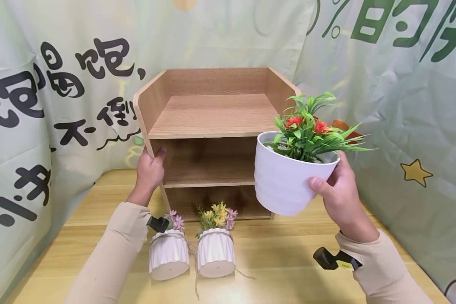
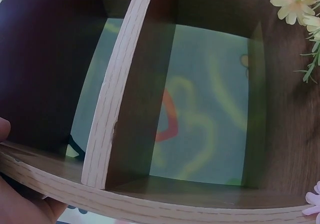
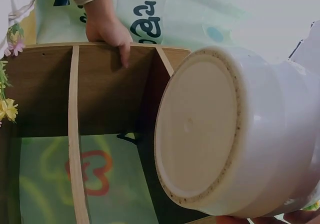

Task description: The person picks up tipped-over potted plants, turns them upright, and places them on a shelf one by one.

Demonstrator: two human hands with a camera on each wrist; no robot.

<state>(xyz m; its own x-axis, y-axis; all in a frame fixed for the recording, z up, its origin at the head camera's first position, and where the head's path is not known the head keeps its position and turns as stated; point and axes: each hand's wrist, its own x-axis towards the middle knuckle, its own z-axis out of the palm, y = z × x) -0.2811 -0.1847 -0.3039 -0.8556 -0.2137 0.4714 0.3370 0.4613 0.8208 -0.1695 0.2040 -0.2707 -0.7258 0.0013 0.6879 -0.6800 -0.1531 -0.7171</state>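
A wooden shelf unit (image 1: 213, 118) with an open top tray and two lower compartments stands at the back of the table. My left hand (image 1: 150, 169) grips its left side panel (image 2: 60, 184), thumb on the front edge. My right hand (image 1: 340, 192) holds a white ribbed pot (image 1: 285, 177) of red flowers and green leaves up in the air before the shelf's right side. The right wrist view shows the pot's round base (image 3: 200, 129) and my left hand (image 3: 107, 29) on the shelf. Two small white pots, one with pink flowers (image 1: 169, 253) and one with yellow flowers (image 1: 215, 249), stand in front of the shelf.
A printed green cloth (image 1: 61, 105) hangs behind and to both sides of the wooden table (image 1: 281, 257). The shelf has no back panel, so the cloth shows through (image 2: 200, 124). Bare tabletop lies at the front right.
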